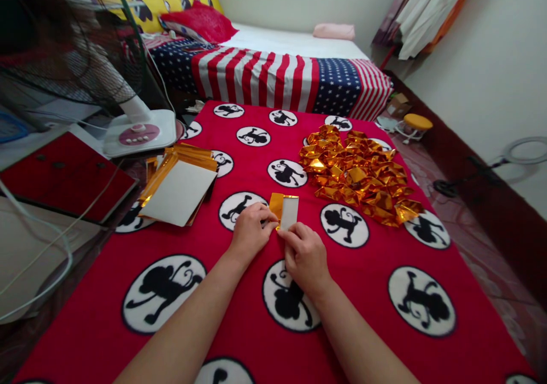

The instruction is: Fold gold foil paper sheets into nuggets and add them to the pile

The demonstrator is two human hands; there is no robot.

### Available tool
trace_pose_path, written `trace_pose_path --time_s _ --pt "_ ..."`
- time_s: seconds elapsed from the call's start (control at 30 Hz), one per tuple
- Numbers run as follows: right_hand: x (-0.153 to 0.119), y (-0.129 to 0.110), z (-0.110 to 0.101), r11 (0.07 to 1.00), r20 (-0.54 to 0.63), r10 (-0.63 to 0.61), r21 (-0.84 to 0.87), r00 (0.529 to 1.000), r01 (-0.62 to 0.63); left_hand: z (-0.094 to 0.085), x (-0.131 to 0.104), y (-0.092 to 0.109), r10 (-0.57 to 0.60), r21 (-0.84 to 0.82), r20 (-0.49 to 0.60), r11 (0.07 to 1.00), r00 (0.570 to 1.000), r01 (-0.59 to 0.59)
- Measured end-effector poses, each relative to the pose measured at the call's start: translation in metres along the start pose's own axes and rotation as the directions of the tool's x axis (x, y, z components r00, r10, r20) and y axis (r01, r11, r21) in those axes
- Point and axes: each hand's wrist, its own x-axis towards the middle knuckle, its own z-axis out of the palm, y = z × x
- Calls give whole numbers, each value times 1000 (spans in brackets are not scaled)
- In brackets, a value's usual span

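A small sheet of gold foil paper (289,212), partly folded so that its pale backing shows on the right, lies on the red cloth (256,164) with monkey prints. My left hand (253,229) pinches its lower left edge, fingers closed. My right hand (305,254) has its thumb and fingers closed on the lower edge, close to the left fingertips. To the left lies a stack of gold sheets (179,193) with a pale sheet on top. Several folded gold foil pieces (356,173) form a heap at the right.
A fan (139,133) stands at the left beside a dark red panel (64,170). Behind the table is a bed with a striped and starred cover (265,79). A yellow stool (417,123) and a ring-shaped stand (525,150) are at the right.
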Motion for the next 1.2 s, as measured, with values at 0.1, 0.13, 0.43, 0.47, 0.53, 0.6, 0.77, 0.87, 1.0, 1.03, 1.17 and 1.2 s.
trace_pose_path --time_s 0.1,0.13,0.43,0.47,0.53,0.6,0.77,0.87,1.0,1.03,1.17,1.2 --pt "0 1 0 998 -38 7 68 999 -4 0 -2 0 10 0 -7 1000 1000 -10" --pt "0 2 0 993 -83 28 112 996 -18 0 -2 0 16 3 -1 1000 1000 -16" --pt "3 15 2 946 -202 241 267 949 -183 -1 -8 4 5 46 18 999 1000 -5" --pt "4 16 1 945 -188 237 272 953 -181 -1 -8 4 5 41 16 999 1000 -6" --pt "6 19 -1 939 -158 235 291 959 -182 0 -8 2 19 30 10 999 1000 -19" --pt "9 23 -3 930 -130 240 315 962 -190 -1 -7 1 39 22 6 999 999 -39" --pt "11 28 -3 896 -71 236 403 969 -189 -8 5 -5 67 -4 106 998 992 -66" --pt "8 26 -2 900 -61 193 409 979 -152 -11 13 -8 92 -18 172 996 981 -90" --pt "7 23 -2 953 -151 140 290 979 -92 -9 8 -6 101 24 140 994 985 -105" --pt "7 23 -2 968 -188 118 241 975 -71 -8 5 -4 99 37 102 994 990 -103" --pt "12 23 -6 992 -244 -1 122 970 32 -1 -8 1 83 39 3 996 997 -83" --pt "13 23 -6 991 -232 -19 121 973 49 0 -9 2 79 30 -2 996 997 -79"
